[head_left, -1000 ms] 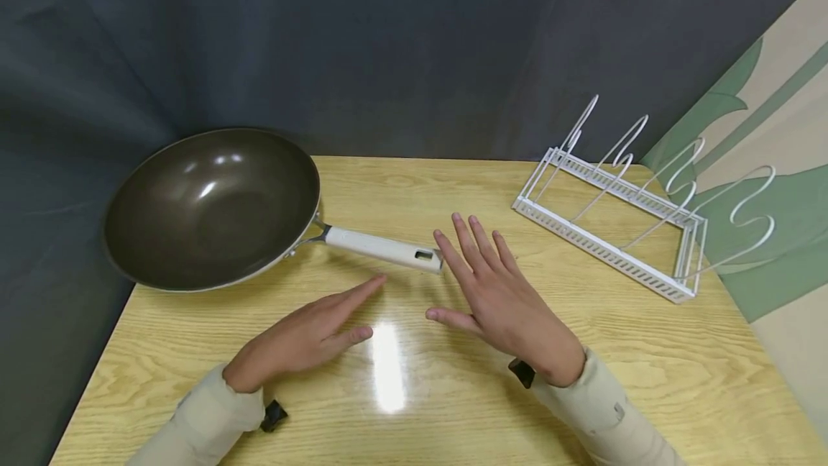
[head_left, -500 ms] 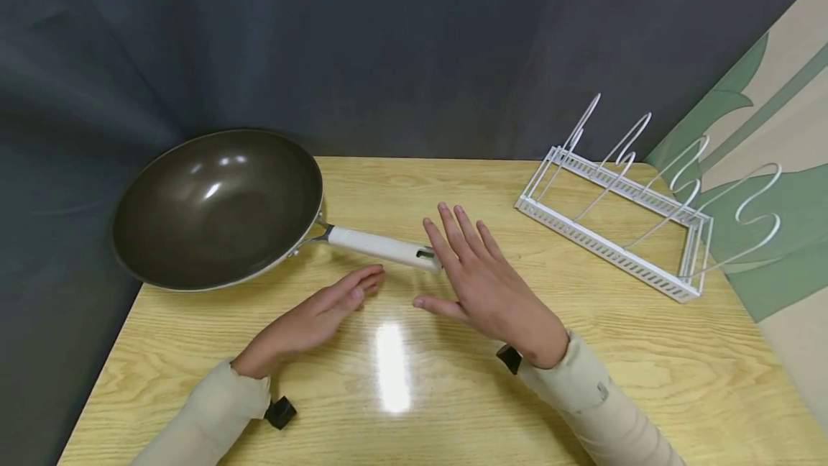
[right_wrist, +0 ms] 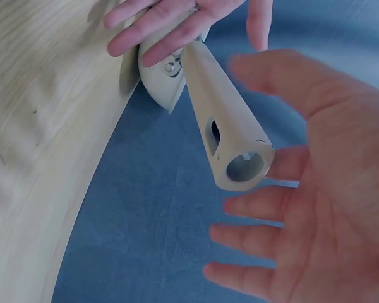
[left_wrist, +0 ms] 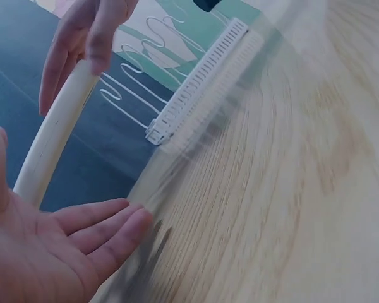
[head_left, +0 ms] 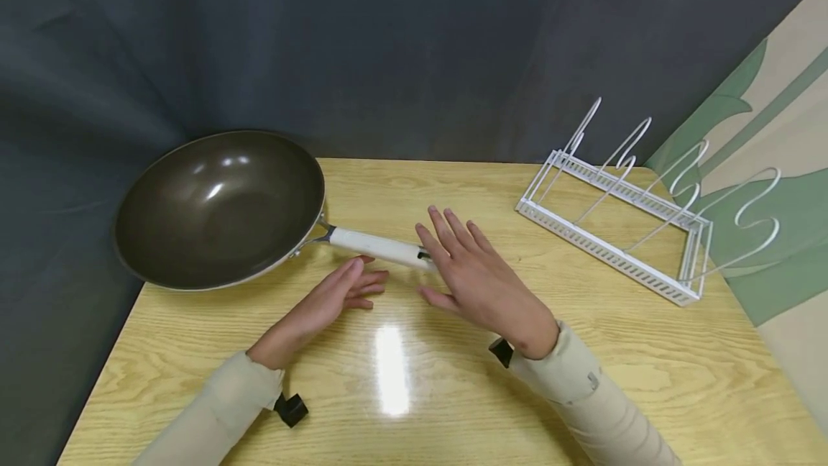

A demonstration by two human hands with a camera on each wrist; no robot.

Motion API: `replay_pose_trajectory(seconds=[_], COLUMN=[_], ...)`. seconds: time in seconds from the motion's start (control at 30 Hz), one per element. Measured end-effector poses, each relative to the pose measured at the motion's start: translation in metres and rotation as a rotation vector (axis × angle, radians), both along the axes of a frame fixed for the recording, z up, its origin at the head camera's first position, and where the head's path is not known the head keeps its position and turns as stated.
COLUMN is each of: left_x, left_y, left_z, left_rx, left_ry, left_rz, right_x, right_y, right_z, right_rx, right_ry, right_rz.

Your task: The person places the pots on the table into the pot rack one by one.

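A dark brown wok with a white handle rests at the back left, its handle pointing right. My right hand spreads its fingers over the handle's end, hiding the tip. In the right wrist view, the handle's hollow end lies between that hand's thumb and fingers, with no curl around it. Palm up beneath the handle's middle, my left hand has loosely extended fingers, as the left wrist view shows. Neither hand grips the handle.
A white wire rack with several upright looped dividers stands at the back right of the wooden table. Behind the table hangs a dark curtain. A wall with a green leaf pattern borders the right side.
My left hand has moved slightly up and right, turning its palm upward under the handle. The right hand has shifted left, over the handle's end. Wok and rack stay in place.
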State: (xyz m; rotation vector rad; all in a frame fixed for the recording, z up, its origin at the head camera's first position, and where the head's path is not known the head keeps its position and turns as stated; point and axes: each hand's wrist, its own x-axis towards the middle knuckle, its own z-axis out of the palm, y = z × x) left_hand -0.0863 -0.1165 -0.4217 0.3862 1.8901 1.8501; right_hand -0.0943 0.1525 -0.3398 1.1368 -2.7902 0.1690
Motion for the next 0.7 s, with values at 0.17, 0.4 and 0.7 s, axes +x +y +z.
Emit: replay_pose_trajectory(seconds=[0.17,0.4,0.7], left_x=[-0.002,-0.003,-0.011], left_y=[0.008,0.021,0.034], left_z=[-0.003,-0.005,-0.008], left_rx=[0.118,0.312,0.587], left_ry=[-0.071,-0.172,-0.242], left_rz=[0.089,0.199,0.359], right_x=[-0.004,-0.009,-0.015], right_y=[-0.006,-0.017,-0.029], right_z=[0.003,0.006,0.007], right_rx=[0.018,0.054,0.093], right_ry=[-0.023,-0.022,-0.056], right_rz=[0.007,0.001,-0.049])
